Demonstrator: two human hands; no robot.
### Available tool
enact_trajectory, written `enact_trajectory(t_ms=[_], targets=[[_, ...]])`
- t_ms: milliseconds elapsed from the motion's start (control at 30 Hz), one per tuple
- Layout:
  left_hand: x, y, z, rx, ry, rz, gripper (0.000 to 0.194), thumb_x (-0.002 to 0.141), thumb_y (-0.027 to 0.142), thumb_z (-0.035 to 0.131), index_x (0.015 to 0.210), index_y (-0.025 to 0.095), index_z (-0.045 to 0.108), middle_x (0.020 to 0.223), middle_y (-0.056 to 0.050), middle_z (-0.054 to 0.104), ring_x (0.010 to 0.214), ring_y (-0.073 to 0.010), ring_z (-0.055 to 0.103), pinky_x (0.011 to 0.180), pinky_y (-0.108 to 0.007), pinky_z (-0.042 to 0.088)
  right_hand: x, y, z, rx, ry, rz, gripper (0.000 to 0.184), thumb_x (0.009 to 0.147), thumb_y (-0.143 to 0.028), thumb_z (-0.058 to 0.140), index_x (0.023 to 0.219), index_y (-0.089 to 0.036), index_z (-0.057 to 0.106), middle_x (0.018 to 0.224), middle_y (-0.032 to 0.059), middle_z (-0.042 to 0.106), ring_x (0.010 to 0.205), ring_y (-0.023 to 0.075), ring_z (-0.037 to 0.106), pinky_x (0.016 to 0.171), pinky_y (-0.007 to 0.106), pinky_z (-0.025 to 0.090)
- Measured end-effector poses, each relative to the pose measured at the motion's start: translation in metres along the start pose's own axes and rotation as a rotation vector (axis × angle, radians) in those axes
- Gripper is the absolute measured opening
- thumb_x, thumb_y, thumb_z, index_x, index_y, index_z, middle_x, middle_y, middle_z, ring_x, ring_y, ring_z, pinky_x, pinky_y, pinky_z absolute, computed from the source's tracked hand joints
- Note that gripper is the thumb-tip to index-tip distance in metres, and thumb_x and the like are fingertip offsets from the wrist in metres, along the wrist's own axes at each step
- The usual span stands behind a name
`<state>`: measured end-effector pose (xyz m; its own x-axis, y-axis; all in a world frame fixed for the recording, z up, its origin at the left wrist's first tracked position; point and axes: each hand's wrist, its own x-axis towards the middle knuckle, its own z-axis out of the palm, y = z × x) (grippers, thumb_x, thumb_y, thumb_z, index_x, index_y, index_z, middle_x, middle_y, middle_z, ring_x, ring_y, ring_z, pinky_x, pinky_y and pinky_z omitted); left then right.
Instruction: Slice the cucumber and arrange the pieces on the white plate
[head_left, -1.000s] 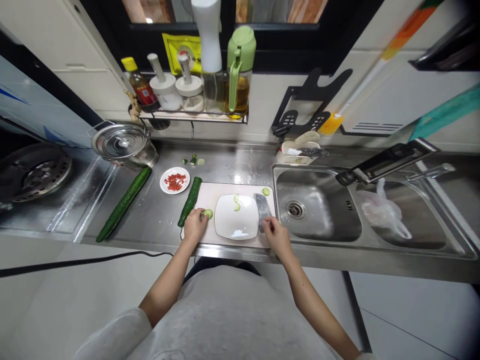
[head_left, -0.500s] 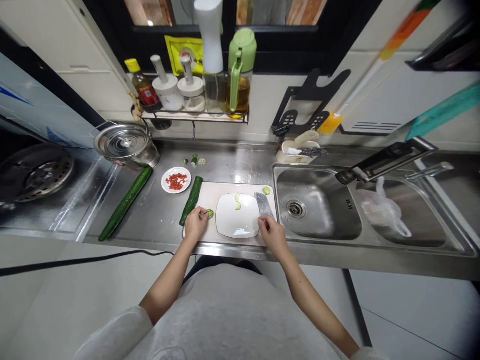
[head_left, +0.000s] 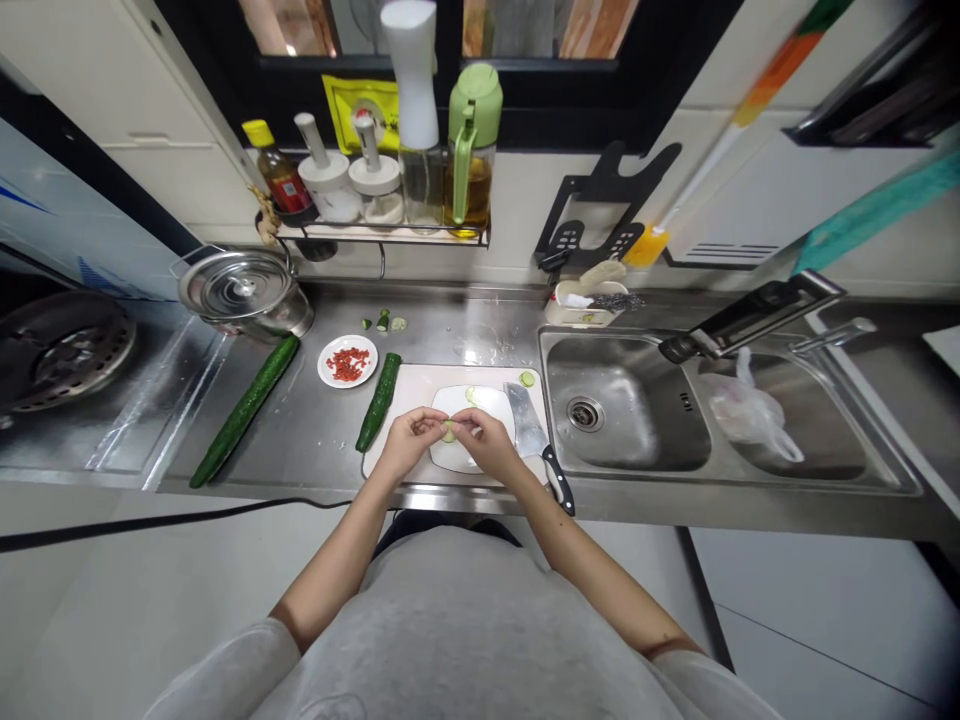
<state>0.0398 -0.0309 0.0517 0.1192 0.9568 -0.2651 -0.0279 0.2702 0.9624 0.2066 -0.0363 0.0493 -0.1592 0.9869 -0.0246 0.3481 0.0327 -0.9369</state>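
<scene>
My left hand (head_left: 412, 440) and my right hand (head_left: 484, 440) meet over the left part of the white plate (head_left: 490, 402), fingertips pinched together on a cucumber slice (head_left: 449, 432). Part of the slice is hidden by the fingers. Pale green cucumber slices (head_left: 471, 395) lie near the plate's far edge, partly covered by my right hand. The plate rests on a light cutting board (head_left: 414, 377). To its right lies a kitchen knife (head_left: 529, 420), handle toward me, with another cucumber slice (head_left: 528, 379) by the board's far right corner. A cut cucumber (head_left: 379, 402) lies along the board's left edge.
A small plate of chopped red pieces (head_left: 347, 362), a whole cucumber (head_left: 246, 411) and a lidded steel pot (head_left: 247, 293) stand to the left. Cucumber ends (head_left: 383, 320) lie behind. A double sink (head_left: 626, 400) is on the right, below a condiment shelf (head_left: 390, 236) at left.
My left hand has carried the cucumber slice rightward from the board to over the plate. My right hand has come left from beside the knife and now pinches the slice too.
</scene>
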Motion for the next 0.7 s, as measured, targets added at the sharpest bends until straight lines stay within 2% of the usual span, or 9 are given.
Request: enact_trajectory(t_ms=[100, 167, 267, 367, 533, 700], targets=[[-0.003, 0.004, 0.007, -0.029, 0.058, 0.011, 0.037, 0.063, 0.039, 0.078, 0.089, 0.015, 0.065, 0.068, 0.001, 0.062, 0.062, -0.0085, 0.054, 0.062, -0.021, 0.042, 0.001, -0.004, -0.002, 0.025, 0.007, -0.005, 0.017, 0.085, -0.035, 0.055, 0.081, -0.02, 0.062, 0.078, 0.0009, 0.065, 0.072, 0.0141, 0.057, 0.063, 0.026, 0.044], [-0.006, 0.006, 0.009, -0.067, 0.103, -0.059, 0.04, 0.065, 0.044, 0.076, 0.09, 0.016, 0.062, 0.064, 0.002, 0.06, 0.057, -0.0074, 0.052, 0.054, -0.018, 0.037, 0.0, -0.005, -0.008, -0.028, 0.043, -0.056, 0.016, 0.086, -0.034, 0.054, 0.082, -0.021, 0.062, 0.081, 0.0018, 0.065, 0.076, 0.0152, 0.057, 0.065, 0.026, 0.044], [-0.011, 0.012, 0.013, -0.187, 0.022, -0.275, 0.044, 0.071, 0.052, 0.07, 0.096, 0.018, 0.059, 0.066, 0.001, 0.062, 0.053, -0.0065, 0.051, 0.046, -0.016, 0.029, -0.004, -0.006, -0.017, -0.119, 0.07, -0.195, 0.018, 0.09, -0.035, 0.053, 0.085, -0.022, 0.064, 0.085, 0.004, 0.064, 0.084, 0.0176, 0.056, 0.07, 0.029, 0.044], [-0.014, 0.017, 0.017, -0.336, -0.048, -0.407, 0.047, 0.068, 0.047, 0.074, 0.103, 0.019, 0.058, 0.076, -0.001, 0.066, 0.058, -0.0072, 0.057, 0.048, -0.015, 0.034, -0.007, -0.006, -0.022, -0.178, 0.058, -0.311, 0.017, 0.091, -0.034, 0.052, 0.089, -0.023, 0.065, 0.087, 0.0051, 0.064, 0.087, 0.0196, 0.055, 0.078, 0.034, 0.044], [-0.012, 0.018, 0.021, -0.395, -0.02, -0.371, 0.056, 0.058, 0.033, 0.082, 0.105, 0.021, 0.056, 0.075, 0.001, 0.064, 0.061, -0.0067, 0.058, 0.054, -0.016, 0.039, -0.012, -0.006, -0.023, -0.226, 0.051, -0.356, 0.017, 0.092, -0.034, 0.05, 0.088, -0.024, 0.063, 0.086, 0.0052, 0.064, 0.085, 0.0201, 0.054, 0.078, 0.035, 0.044], [-0.01, 0.02, 0.024, -0.306, 0.032, -0.267, 0.058, 0.055, 0.037, 0.083, 0.103, 0.021, 0.054, 0.065, 0.005, 0.058, 0.06, -0.0071, 0.056, 0.056, -0.017, 0.04, -0.015, -0.006, -0.022, -0.158, 0.038, -0.28, 0.017, 0.09, -0.035, 0.051, 0.084, -0.024, 0.061, 0.081, 0.0046, 0.062, 0.083, 0.0194, 0.055, 0.069, 0.032, 0.044]])
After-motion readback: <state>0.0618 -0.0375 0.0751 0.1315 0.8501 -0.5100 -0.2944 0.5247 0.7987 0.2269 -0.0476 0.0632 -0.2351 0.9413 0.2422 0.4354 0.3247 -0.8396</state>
